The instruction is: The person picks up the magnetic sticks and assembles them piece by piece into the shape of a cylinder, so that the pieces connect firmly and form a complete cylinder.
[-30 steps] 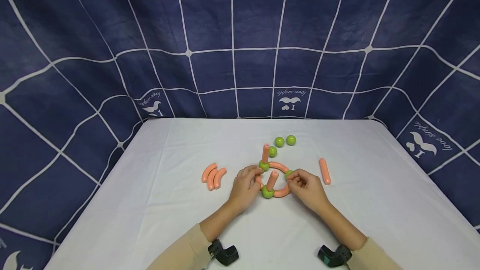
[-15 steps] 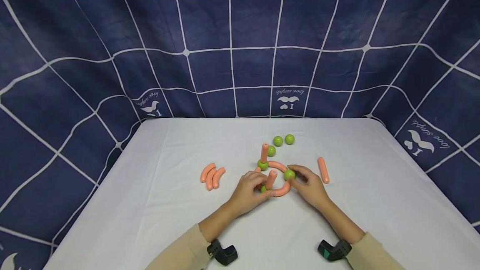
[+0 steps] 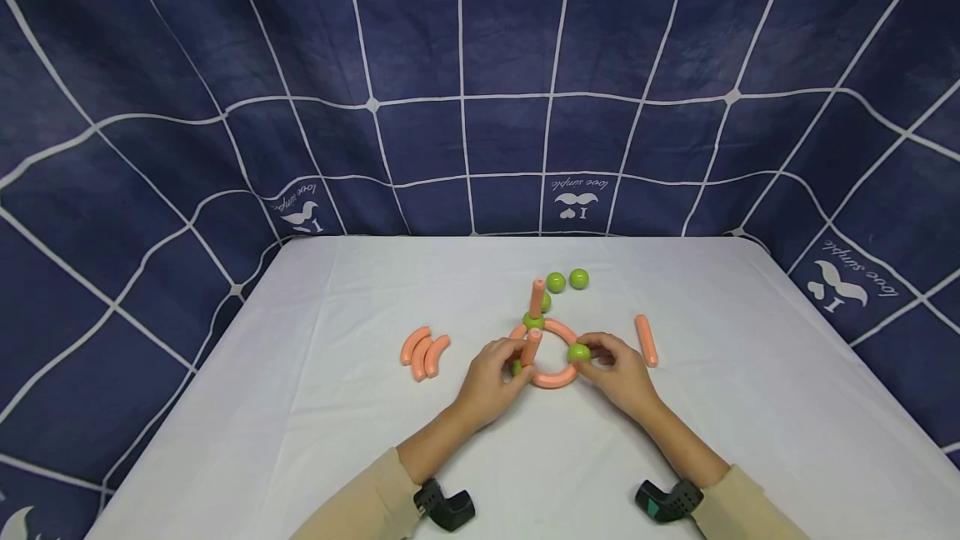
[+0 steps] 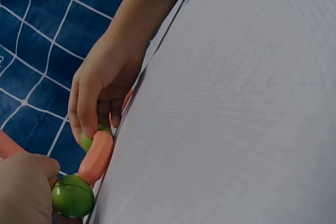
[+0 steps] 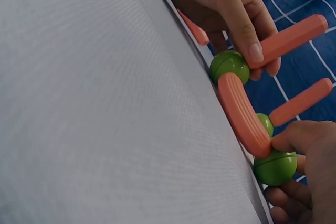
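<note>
A ring of curved orange rods [image 3: 552,379] joined by green balls lies on the table, with two straight orange rods standing up from it. My left hand [image 3: 489,382] pinches the foot of the near upright rod [image 5: 294,40], just above its green ball [image 5: 229,67]. My right hand [image 3: 618,365] holds the green ball [image 3: 578,354] on the ring's right side between thumb and fingers. A ribbed curved rod [image 5: 244,114] links these two balls. At the ring's far side the other upright rod [image 3: 537,298] stands on a green ball [image 3: 533,321], touched by neither hand.
Loose green balls [image 3: 556,282] lie behind the ring. Three curved orange rods [image 3: 420,352] sit together to its left. One straight orange rod [image 3: 647,341] lies at the right. A dark blue gridded curtain [image 3: 510,140] hangs behind the white table [image 3: 375,273].
The ring has turned slightly clockwise, its near upright rod shifting left. My left hand has come from the ring's left side onto that rod's foot. My right fingers have spread around the right ball.
</note>
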`<state>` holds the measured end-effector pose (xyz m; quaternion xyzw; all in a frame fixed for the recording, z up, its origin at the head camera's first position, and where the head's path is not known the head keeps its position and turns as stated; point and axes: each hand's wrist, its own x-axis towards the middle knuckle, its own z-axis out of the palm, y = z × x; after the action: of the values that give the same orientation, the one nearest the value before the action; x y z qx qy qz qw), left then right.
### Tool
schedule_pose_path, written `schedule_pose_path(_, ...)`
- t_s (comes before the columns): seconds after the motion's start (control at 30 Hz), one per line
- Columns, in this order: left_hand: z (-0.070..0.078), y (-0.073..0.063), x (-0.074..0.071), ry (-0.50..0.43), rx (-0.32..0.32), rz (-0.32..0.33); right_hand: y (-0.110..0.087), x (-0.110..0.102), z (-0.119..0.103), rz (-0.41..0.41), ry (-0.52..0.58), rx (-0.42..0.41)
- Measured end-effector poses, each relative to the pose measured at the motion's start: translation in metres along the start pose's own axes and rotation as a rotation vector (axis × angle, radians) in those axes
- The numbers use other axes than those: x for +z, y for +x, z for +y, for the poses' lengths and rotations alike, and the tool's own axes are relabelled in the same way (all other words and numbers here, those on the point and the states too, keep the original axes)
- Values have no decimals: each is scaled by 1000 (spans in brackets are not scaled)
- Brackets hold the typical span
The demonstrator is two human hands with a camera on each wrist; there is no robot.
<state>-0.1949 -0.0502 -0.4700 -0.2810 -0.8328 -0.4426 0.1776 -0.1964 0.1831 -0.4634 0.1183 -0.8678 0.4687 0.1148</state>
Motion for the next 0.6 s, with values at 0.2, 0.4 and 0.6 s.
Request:
schedule_pose_path(0.2,-1,1,1,16,-35,53,0,2,4,-14,57,-9)
schedule_pose_path(0.4,-1,0,0,33,-46,66,-1,3,4,-26,88,-16)
schedule_pose_path(0.6,-2,0,0,11,-77,66,0,3,2,-32,83,-7)
